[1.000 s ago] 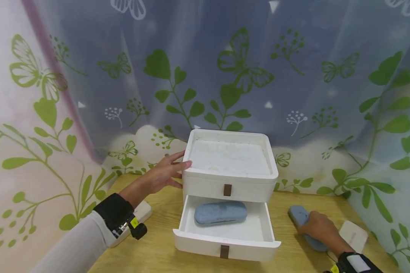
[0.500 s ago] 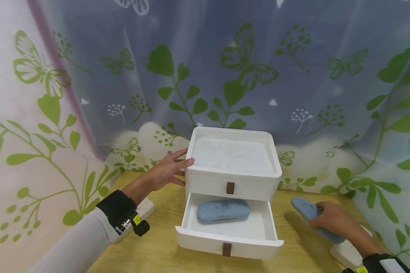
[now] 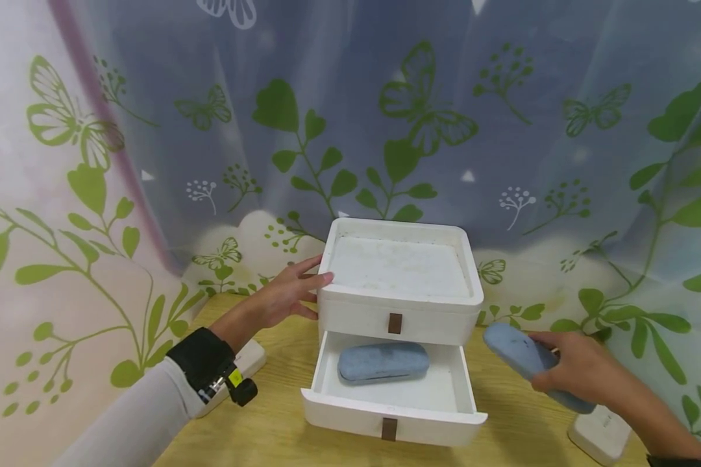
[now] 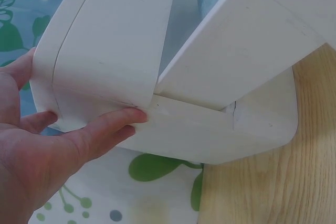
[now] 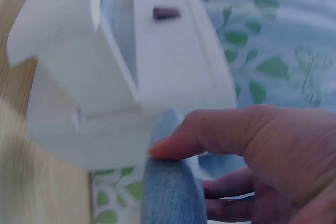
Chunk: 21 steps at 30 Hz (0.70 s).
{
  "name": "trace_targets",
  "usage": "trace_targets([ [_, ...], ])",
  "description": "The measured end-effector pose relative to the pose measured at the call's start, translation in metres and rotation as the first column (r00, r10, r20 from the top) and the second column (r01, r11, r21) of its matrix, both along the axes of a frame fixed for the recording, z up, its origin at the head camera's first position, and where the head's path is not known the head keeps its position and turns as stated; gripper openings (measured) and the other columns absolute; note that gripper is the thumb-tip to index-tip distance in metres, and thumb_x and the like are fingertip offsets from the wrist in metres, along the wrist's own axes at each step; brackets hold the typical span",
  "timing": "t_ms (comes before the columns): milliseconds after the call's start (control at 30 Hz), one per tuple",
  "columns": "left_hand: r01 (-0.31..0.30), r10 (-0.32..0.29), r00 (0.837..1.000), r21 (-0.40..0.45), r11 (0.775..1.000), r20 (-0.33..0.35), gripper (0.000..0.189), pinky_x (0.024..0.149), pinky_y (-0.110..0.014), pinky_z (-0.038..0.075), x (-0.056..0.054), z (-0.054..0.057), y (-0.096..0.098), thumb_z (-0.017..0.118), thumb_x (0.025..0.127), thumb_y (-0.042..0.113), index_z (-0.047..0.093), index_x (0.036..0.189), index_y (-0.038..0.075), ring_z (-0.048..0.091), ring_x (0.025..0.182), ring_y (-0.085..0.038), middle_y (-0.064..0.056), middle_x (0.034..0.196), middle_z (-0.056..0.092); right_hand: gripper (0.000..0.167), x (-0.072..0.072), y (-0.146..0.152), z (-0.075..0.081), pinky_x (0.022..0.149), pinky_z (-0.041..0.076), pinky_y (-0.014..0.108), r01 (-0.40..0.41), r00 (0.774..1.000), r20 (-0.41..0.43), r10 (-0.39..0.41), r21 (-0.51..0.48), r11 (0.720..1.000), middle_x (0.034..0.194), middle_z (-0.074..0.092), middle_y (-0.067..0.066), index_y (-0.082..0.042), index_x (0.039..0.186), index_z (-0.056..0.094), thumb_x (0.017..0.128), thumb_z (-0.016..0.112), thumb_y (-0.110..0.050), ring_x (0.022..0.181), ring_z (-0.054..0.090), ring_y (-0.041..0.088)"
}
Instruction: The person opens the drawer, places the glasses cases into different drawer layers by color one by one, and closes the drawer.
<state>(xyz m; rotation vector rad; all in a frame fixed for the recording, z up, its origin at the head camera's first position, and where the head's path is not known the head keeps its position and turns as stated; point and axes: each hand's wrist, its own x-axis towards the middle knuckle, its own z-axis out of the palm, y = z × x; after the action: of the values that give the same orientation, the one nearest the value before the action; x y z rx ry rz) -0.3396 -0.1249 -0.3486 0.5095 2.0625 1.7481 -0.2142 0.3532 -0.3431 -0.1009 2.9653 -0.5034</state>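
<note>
A white two-drawer box [image 3: 350, 315] stands against the curtain, its lower drawer [image 3: 350, 410] pulled out. Inside that drawer lies a blue glasses case [image 3: 383, 362]. My left hand [image 3: 283, 295] rests on the box's left side with the fingers spread; the left wrist view shows the fingertips [image 4: 137, 115] touching the side wall. To the right of the box, my right hand [image 3: 581, 366] grips a second blue glasses case [image 3: 516, 350] above the table. Up close in the right wrist view, the thumb presses on this case [image 5: 170, 192].
A white block-like object [image 3: 602, 433] sits on the wooden table [image 3: 269, 421] under the right hand. Another pale one [image 3: 248, 360] is partly hidden behind the left wrist. The printed curtain [image 3: 350, 130] closes off the back and both sides.
My right hand has lifted its glasses case off the table and tilted it, far end toward the box. The left hand keeps its place on the box's side.
</note>
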Motion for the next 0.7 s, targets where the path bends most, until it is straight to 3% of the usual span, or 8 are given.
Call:
trace_targets([
  [167, 0.004, -0.004, 1.000, 0.004, 1.000, 0.001, 0.071, 0.094, -0.055, 0.061, -0.001, 0.000, 0.000, 0.056, 0.108, 0.034, 0.018, 0.168, 0.029, 0.056, 0.136, -0.050, -0.025, 0.161, 0.042, 0.091, 0.013, -0.023, 0.017, 0.061, 0.044, 0.032, -0.069, 0.997, -0.031, 0.072, 0.094, 0.993, 0.115, 0.073, 0.016, -0.003, 0.149, 0.054, 0.069, 0.086, -0.035, 0.079, 0.057, 0.017],
  [300, 0.003, -0.003, 1.000, 0.006, 1.000, 0.007, 0.071, 0.095, -0.056, 0.060, -0.001, -0.001, 0.000, 0.057, 0.108, 0.034, 0.019, 0.167, 0.029, 0.055, 0.136, -0.051, -0.025, 0.164, 0.037, 0.089, 0.022, -0.042, 0.026, 0.061, 0.042, 0.032, -0.121, 0.990, -0.054, 0.127, 0.110, 0.987, 0.110, 0.072, 0.007, -0.004, 0.146, 0.057, 0.067, 0.086, -0.032, 0.078, 0.054, 0.016],
  [433, 0.002, -0.002, 1.000, 0.001, 1.000, 0.010, 0.071, 0.095, -0.056, 0.060, -0.002, -0.002, 0.000, 0.057, 0.108, 0.035, 0.018, 0.167, 0.030, 0.054, 0.137, -0.051, -0.025, 0.165, 0.035, 0.085, 0.026, -0.060, 0.035, 0.061, 0.042, 0.031, -0.182, 0.979, -0.073, 0.190, 0.097, 0.978, 0.112, 0.071, 0.006, -0.004, 0.145, 0.058, 0.068, 0.085, -0.025, 0.080, 0.054, 0.016],
  [567, -0.006, 0.006, 1.000, -0.007, 1.000, 0.012, 0.071, 0.095, -0.056, 0.060, -0.002, -0.002, 0.000, 0.057, 0.107, 0.035, 0.019, 0.167, 0.032, 0.055, 0.137, -0.051, -0.023, 0.164, 0.035, 0.081, 0.026, -0.079, 0.039, 0.063, 0.043, 0.028, -0.263, 0.954, -0.121, 0.276, 0.116, 0.958, 0.116, 0.072, 0.004, -0.007, 0.141, 0.062, 0.066, 0.087, -0.025, 0.084, 0.056, 0.013],
  [700, -0.012, 0.012, 1.000, -0.009, 1.000, 0.008, 0.071, 0.096, -0.056, 0.060, -0.002, -0.002, -0.001, 0.057, 0.108, 0.035, 0.019, 0.167, 0.032, 0.055, 0.137, -0.050, -0.023, 0.165, 0.035, 0.076, 0.022, -0.097, 0.039, 0.066, 0.044, 0.025, -0.371, 0.904, -0.171, 0.392, 0.142, 0.918, 0.120, 0.073, 0.004, -0.006, 0.136, 0.066, 0.066, 0.088, -0.026, 0.090, 0.060, 0.011],
])
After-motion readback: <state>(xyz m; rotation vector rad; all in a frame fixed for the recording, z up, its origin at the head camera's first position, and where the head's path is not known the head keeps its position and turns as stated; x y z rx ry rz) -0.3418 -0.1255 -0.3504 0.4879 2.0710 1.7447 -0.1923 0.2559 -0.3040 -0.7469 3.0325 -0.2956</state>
